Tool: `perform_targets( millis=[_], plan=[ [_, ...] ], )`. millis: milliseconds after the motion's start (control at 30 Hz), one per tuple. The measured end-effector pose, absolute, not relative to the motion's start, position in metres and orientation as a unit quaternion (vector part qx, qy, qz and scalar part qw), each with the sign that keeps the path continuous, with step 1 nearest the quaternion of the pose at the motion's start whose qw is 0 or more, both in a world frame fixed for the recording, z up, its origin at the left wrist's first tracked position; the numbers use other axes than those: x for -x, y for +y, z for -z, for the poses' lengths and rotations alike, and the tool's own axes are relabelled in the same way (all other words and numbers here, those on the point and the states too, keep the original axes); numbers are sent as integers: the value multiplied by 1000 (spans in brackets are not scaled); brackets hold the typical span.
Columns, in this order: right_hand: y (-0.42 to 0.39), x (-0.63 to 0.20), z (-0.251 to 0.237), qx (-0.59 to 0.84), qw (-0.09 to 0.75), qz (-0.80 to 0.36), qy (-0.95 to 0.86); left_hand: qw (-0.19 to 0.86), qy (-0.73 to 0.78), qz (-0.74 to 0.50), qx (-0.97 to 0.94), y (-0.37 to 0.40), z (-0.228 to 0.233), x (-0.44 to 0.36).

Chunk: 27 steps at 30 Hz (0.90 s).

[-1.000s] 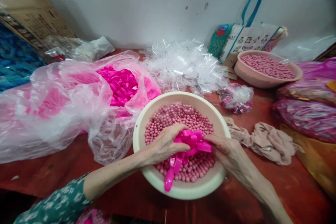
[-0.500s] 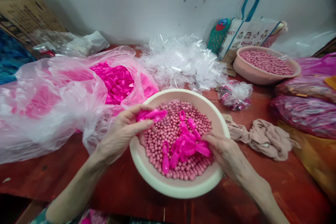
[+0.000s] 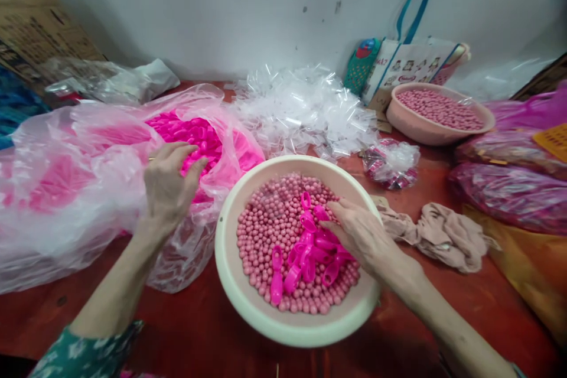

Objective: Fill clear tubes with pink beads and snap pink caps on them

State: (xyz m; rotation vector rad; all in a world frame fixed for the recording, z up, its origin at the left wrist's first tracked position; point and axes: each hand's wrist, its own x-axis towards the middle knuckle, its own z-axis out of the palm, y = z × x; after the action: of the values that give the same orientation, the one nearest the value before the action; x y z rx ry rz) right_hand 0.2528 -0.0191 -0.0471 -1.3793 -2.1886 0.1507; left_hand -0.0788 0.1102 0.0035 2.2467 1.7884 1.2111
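Left hand (image 3: 170,186) and right hand (image 3: 365,236) are spread; one pink piece (image 3: 277,289) lies lengthwise, looped end facing away.

The load-bearing surface is a red-brown tabletop (image 3: 190,331), visibly marked, carrying a cream basin (image 3: 301,335) at centre front and a translucent plastic bag (image 3: 110,201) spread over its left side. Along the rear lie a loose heap of clear plastic wrappers (image 3: 305,109) and, further right, a pale pink bowl (image 3: 419,129). Between basin and bowl sits a small wrapped bundle (image 3: 391,163); a crumpled beige cloth (image 3: 452,236) rests right of the basin, near an orange-brown sheet (image 3: 527,266) at the right edge.
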Motion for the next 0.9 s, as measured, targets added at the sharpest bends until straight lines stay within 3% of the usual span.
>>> perform_targets(
  millis=[100,233,367,567,900],
  plan=[
    [-17,-244,58,521,262,-76,-808,7,514,-353,-782,90,-8,33],
    [-14,-238,58,546,264,-115,-787,27,379,-125,-917,80,-9,-11],
    [-8,-234,44,575,273,-177,-750,36,382,-71,-921,72,-3,-16],
    [3,-232,34,579,318,-291,-692,72,418,-62,-903,59,8,-13],
    [0,-233,25,502,363,-523,-585,233,383,-173,-877,60,13,-18]
  ],
)
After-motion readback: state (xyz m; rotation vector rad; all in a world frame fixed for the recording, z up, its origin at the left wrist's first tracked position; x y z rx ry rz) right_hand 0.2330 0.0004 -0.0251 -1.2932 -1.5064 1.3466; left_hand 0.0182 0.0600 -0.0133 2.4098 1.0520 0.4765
